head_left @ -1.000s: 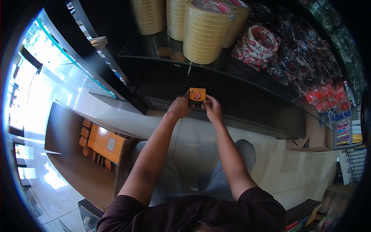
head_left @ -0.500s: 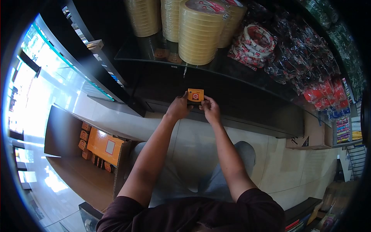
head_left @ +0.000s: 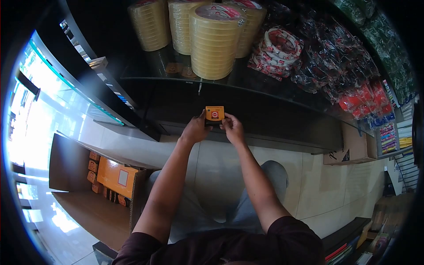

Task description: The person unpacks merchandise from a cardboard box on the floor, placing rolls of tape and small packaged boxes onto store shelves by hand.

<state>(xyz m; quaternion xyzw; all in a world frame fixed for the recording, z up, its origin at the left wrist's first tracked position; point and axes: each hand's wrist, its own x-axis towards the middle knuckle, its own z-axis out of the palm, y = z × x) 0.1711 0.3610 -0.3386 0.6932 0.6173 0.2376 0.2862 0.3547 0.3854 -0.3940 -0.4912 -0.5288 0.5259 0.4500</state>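
A small orange-and-black box with a dark square logo is held up in front of the dark shelf base. My left hand grips its left side, thumb along the edge. On the other side, the fingers of my right hand close on the lower right corner. The undersides of the box and some fingertips are hidden. Left of my knees stands an open cardboard carton holding several small orange-and-black boxes and a larger orange box.
Stacks of clear tape rolls stand on a glass shelf above my hands. To their right lie red-and-white patterned rings and plastic-wrapped packets. Another cardboard box rests on the tiled floor at right.
The camera view has shifted, so the shelf and its goods sit lower and further left. Both hands still hold the small box, with little change in grip.
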